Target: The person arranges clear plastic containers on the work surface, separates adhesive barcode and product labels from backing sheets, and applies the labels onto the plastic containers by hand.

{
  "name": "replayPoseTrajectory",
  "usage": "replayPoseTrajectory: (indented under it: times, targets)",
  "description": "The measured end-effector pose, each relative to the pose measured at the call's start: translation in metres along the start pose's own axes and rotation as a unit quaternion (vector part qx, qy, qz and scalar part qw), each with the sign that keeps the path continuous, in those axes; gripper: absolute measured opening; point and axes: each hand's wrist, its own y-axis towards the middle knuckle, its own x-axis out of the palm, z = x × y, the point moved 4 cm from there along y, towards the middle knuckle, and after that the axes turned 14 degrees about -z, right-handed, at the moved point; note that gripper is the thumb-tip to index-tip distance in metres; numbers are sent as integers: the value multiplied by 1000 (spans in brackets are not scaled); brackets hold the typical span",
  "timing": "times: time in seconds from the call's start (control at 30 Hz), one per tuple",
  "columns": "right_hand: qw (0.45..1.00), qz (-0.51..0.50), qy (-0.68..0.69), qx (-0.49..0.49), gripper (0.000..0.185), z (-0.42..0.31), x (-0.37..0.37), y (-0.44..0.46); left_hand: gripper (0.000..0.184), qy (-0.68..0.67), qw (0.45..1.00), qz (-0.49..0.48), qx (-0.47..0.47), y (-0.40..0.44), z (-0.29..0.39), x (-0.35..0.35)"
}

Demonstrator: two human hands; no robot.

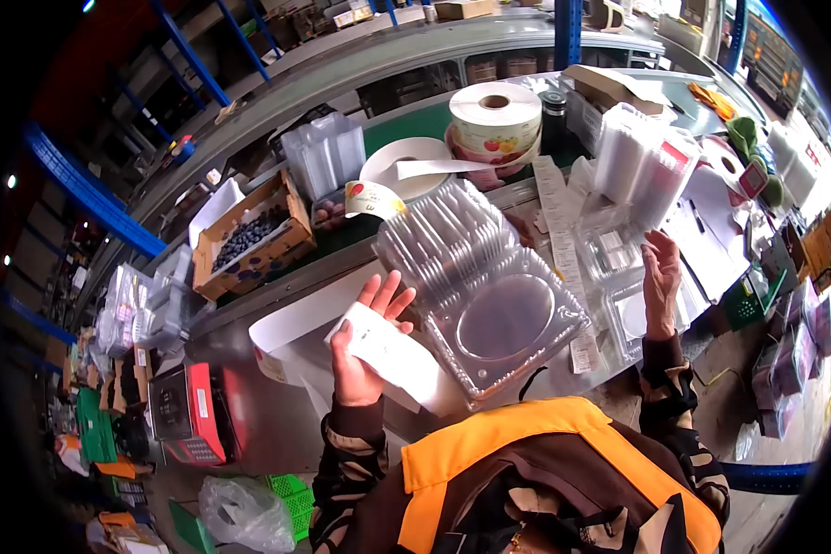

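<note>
A strip of white label paper (392, 355) lies across the palm of my left hand (360, 369). The thumb presses on it while the fingers spread behind. Its lower end hangs in front of a nested stack of clear plastic clamshell boxes (508, 323), just right of this hand. On the far side of the stack, my right hand (661, 282) is raised with its fingers loosely curled and apart, and I see nothing in it. Beside that hand are more clear plastic boxes (611, 247).
Label rolls (496, 115) stand at the back of the bench, left of more stacked clear boxes (630, 152). A cardboard box of dark berries (254, 242) is at the left. A red-and-black machine (186, 414) sits at the near left, and papers (706, 245) lie at the right.
</note>
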Motion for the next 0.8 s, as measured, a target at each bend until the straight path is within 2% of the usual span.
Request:
replayPoseTrajectory:
  times: [0.03,0.13,0.17,0.2,0.23,0.3,0.37,0.4,0.43,0.47,0.5,0.57,0.7,0.8]
  targets:
    - [981,-130,132,-50,28,-27,42,11,77,12,1000,-15,11,7,9,7]
    - [874,-416,238,-80,17,-142,163,-5,82,109,992,-60,20,14,31,20]
    - [833,-494,235,-80,20,-172,188,-15,82,143,988,-60,17,14,37,27]
    - [788,-561,231,-100,24,-191,210,-22,82,158,985,-72,20,13,38,29]
    - [743,-594,285,-114,34,-200,232,-30,82,173,981,-85,22,11,39,29]
    - [659,-677,325,-46,31,-217,255,-41,73,172,982,-63,34,3,36,28]
    - [635,-675,369,-63,32,-216,265,-44,62,187,981,-34,34,-7,37,23]
    - [618,-662,423,-33,32,-216,266,-43,56,203,979,-15,26,-13,40,19]
    - [662,-638,386,-74,30,-217,265,-38,50,217,976,4,18,-19,39,16]
    - [696,-625,342,-93,29,-212,265,-36,33,194,977,80,37,-27,33,11]
    - [728,-607,297,-112,29,-206,267,-34,31,190,977,77,59,-27,30,11]
    - [708,-617,330,-96,26,-197,269,-36,28,229,967,99,43,-27,27,19]
    - [686,-624,368,-69,23,-195,259,-30,26,186,972,135,55,-24,18,16]
    - [705,-618,335,-97,22,-191,252,-27,27,120,981,147,35,-29,15,2]
